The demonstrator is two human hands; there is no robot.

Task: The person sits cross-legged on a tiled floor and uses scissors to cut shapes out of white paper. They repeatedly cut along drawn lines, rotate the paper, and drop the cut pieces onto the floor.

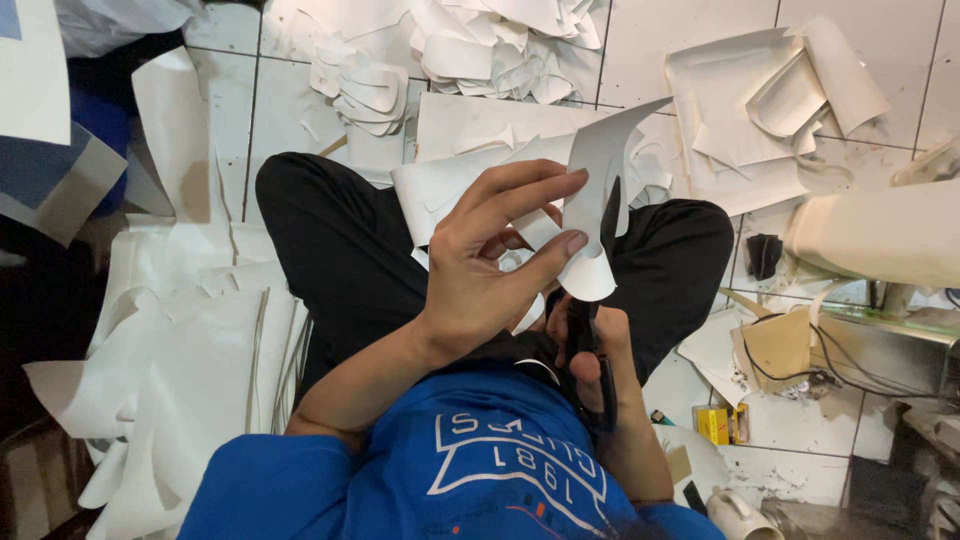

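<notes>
Underfoot, the floor (700,40) is pale square tile with dark grout lines, and most of it is buried in offcuts. At the far left a heap of large white sheets (170,370) lies crumpled and overlapping, with a dark blue bundle (95,115) near the top corner above it. Along the top edge, a pile of small curved white cut pieces (470,50) is stacked loosely on the tile. The person sits cross-legged on this floor in black trousers (340,250) and a blue shirt (480,470).

In the middle, the left hand (490,270) pinches a white cut shape (595,200) between thumb and fingertips, holding it up over the lap. Just right of it, the right hand (595,350) is closed through the handles of black scissors (592,330), whose blade runs up against the white shape.

Further right, more white sheets (760,110) lie fanned on the tile. Lower down sit tan scraps (775,345) with a thin black cord across them, a small yellow box (712,425), and, at the right edge, a cream-coloured rounded body (880,230) of something only partly in view.
</notes>
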